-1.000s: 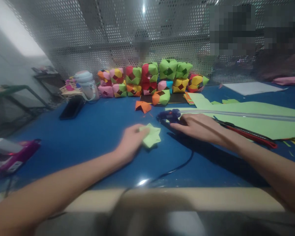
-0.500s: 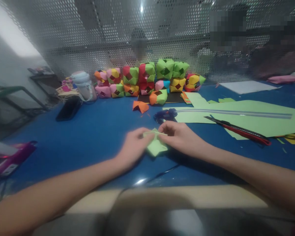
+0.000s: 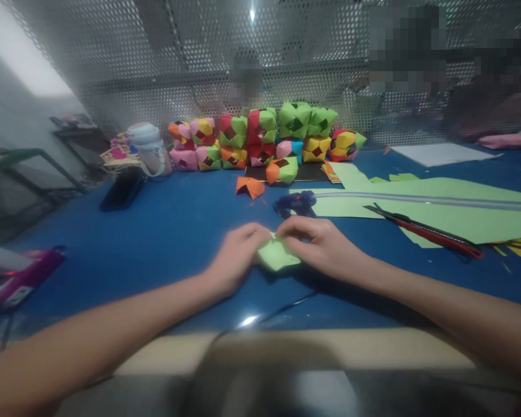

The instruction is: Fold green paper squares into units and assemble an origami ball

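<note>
A small folded piece of light green paper (image 3: 278, 256) is held between both hands just above the blue table (image 3: 156, 243). My left hand (image 3: 238, 255) pinches its left upper edge, thumb and fingers closed. Its upper right edge is gripped by my right hand (image 3: 316, 240), with fingers curled round it. Fingertips hide part of the top fold. Behind my right hand lies a dark blue glue gun (image 3: 297, 202). An orange folded paper piece (image 3: 249, 186) rests farther back, beside an orange and green paper ball (image 3: 282, 171).
Stacked coloured paper balls (image 3: 232, 132) line the back by a perforated metal screen (image 3: 178, 58). At right are green paper sheets (image 3: 451, 223) and red-handled scissors (image 3: 434, 234). On the left stand a bottle (image 3: 150, 152), a phone (image 3: 124, 190) and a magenta box (image 3: 35, 281).
The green paper has tilted between my fingers; the raised flap seen along its top is now pressed down or covered by my fingertips. Both hands stay in nearly the same place.
</note>
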